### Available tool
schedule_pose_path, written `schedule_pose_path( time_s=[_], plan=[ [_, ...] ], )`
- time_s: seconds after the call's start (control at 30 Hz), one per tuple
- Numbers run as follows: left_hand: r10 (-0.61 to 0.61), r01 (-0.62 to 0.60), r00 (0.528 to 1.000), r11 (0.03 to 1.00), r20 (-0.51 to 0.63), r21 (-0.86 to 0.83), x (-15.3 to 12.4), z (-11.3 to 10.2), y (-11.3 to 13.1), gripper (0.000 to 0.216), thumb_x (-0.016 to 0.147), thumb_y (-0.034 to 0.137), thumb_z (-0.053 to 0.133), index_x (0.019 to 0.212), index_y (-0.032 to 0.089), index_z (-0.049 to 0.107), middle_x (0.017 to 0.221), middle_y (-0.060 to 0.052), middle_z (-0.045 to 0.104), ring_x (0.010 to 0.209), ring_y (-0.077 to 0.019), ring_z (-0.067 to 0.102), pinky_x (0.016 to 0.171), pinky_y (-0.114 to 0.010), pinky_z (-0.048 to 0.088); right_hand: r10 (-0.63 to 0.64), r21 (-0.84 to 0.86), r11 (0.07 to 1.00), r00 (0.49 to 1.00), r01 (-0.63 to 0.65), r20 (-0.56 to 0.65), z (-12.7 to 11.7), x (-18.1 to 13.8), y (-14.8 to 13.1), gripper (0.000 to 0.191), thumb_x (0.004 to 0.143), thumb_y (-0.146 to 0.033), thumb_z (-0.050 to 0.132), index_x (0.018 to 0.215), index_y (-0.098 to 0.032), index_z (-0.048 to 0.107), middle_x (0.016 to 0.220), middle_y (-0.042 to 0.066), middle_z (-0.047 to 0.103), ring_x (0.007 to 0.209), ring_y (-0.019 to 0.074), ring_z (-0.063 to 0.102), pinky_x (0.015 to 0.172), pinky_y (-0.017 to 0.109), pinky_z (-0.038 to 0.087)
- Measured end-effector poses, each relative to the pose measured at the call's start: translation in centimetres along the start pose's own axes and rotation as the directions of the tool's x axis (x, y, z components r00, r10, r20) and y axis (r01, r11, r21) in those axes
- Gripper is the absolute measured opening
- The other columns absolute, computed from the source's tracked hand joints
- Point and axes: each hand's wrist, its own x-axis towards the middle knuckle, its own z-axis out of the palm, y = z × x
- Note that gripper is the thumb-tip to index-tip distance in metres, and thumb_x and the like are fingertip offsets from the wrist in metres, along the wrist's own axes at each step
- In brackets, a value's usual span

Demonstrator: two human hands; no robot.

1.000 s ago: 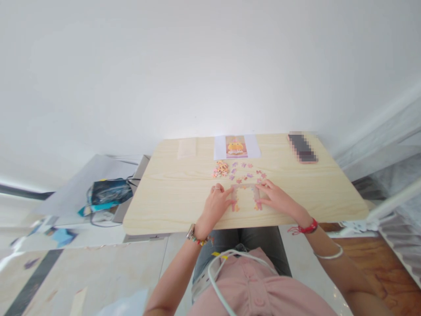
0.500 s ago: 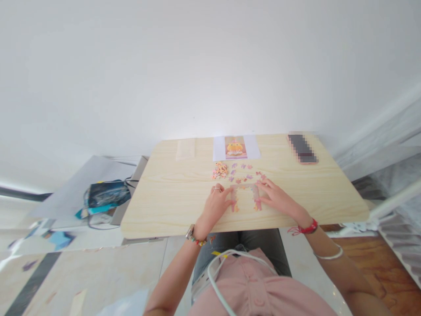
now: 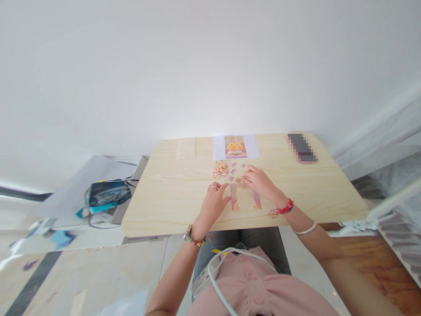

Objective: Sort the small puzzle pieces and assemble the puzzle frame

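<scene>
A partly joined jigsaw frame (image 3: 234, 202) lies on the light wooden table (image 3: 171, 193) in front of me. My left hand (image 3: 213, 202) rests flat beside its left edge, fingers stretched out. My right hand (image 3: 261, 183) reaches forward over the frame's top, its fingers curled down onto the loose purple and pink pieces (image 3: 237, 168). What it pinches, if anything, is hidden. A small heap of orange pieces (image 3: 220, 169) sits to the left of those.
A printed reference picture on white paper (image 3: 235, 147) lies at the table's far edge, with a pale card (image 3: 186, 148) to its left and a phone (image 3: 301, 148) to its right. A dark bag (image 3: 107, 193) rests on a low surface left of the table.
My right hand has left the frame's right side and moved forward and left onto the loose pieces. My left hand has stayed by the frame's left edge.
</scene>
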Motion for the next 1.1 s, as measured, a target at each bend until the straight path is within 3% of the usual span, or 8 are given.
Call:
schedule_pose_path(
  time_s=[0.27,0.57,0.7,0.93,1.1],
  plan=[
    [-0.029,0.029,1.000,0.999,-0.004,-0.013,-1.0,0.0,-0.8,0.038,0.074,0.020,0.060,0.110,0.019,0.051,0.092,-0.006,0.047,0.089,-0.0193,0.049,0.082,-0.037,0.044,-0.048,-0.099,0.994,0.996,0.055,0.072,1.6,2.7,0.0,0.025,0.084,-0.018,0.043,0.065,-0.014,0.058,0.072,0.005,0.051,0.069,0.0144,0.046,0.067,0.028,0.035],
    [-0.016,0.016,1.000,0.999,-0.019,-0.031,-0.6,0.0,-0.6,0.033,0.075,0.021,0.058,0.107,0.017,0.053,0.092,-0.006,0.047,0.087,-0.0197,0.050,0.080,-0.037,0.045,-0.100,-0.017,0.995,0.989,0.102,0.111,0.4,2.6,1.4,0.013,0.082,-0.016,0.049,0.083,-0.015,0.062,0.085,0.005,0.051,0.073,0.0120,0.050,0.069,0.024,0.038],
    [-0.003,0.001,0.999,0.999,-0.037,-0.040,-0.4,0.2,-0.7,0.032,0.075,0.021,0.057,0.106,0.018,0.053,0.091,-0.006,0.048,0.087,-0.0199,0.050,0.079,-0.037,0.045,-0.164,-0.016,0.986,0.975,0.168,0.149,0.4,2.6,1.7,0.013,0.082,-0.016,0.049,0.081,-0.016,0.062,0.083,0.003,0.051,0.072,0.0116,0.050,0.067,0.023,0.038],
    [-0.006,0.004,0.999,0.999,-0.035,-0.047,-0.5,0.3,-0.6,0.030,0.075,0.020,0.058,0.105,0.017,0.054,0.091,-0.006,0.048,0.088,-0.0197,0.050,0.080,-0.037,0.045,-0.150,-0.184,0.966,0.972,0.184,0.182,0.5,3.2,1.1,0.018,0.086,-0.023,0.045,0.079,-0.013,0.058,0.085,0.006,0.051,0.070,0.0143,0.050,0.066,0.028,0.039],
    [0.021,-0.026,0.998,0.996,-0.061,-0.087,-0.9,0.2,-0.3,0.028,0.076,0.019,0.058,0.104,0.017,0.056,0.089,-0.005,0.049,0.085,-0.0183,0.050,0.081,-0.035,0.045,-0.190,-0.156,0.966,0.974,0.208,0.120,-0.2,1.0,-0.8,0.017,0.086,-0.025,0.045,0.086,-0.013,0.057,0.089,0.008,0.052,0.085,0.0185,0.051,0.075,0.032,0.039]
  ],
)
